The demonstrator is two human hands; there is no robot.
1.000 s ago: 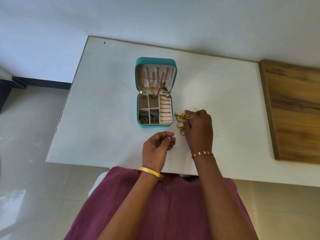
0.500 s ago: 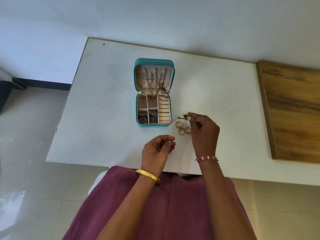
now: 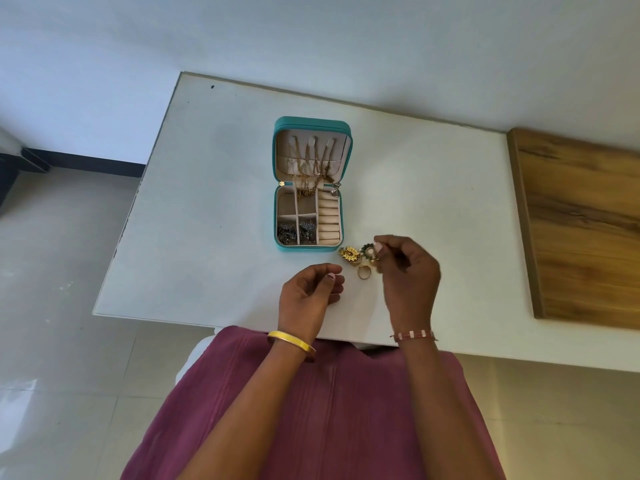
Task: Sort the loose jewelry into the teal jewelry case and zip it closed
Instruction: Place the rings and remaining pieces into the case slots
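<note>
Open teal jewelry case (image 3: 309, 184) on white surface (image 3: 207, 202); right hand (image 3: 407, 271) pinching green-and-gold earring (image 3: 367, 251) above loose gold rings (image 3: 363, 271); left hand (image 3: 308, 292) loosely curled nearby.

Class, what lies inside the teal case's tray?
In the teal case: dark earrings fill two near compartments, bare ring rolls at right, chains draping in. Beneath the earrings is hidden.

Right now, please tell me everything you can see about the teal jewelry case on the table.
The teal jewelry case is small, square with rounded corners, and lies open flat on the white table. Its lining looks pale pink and soft. The lid holds hooks with thin gold chains hanging toward the hinge. The base has four square compartments on the left, the near two holding dark silvery pieces, and ring rolls on the right, apparently empty. Neither hand touches it.
</note>
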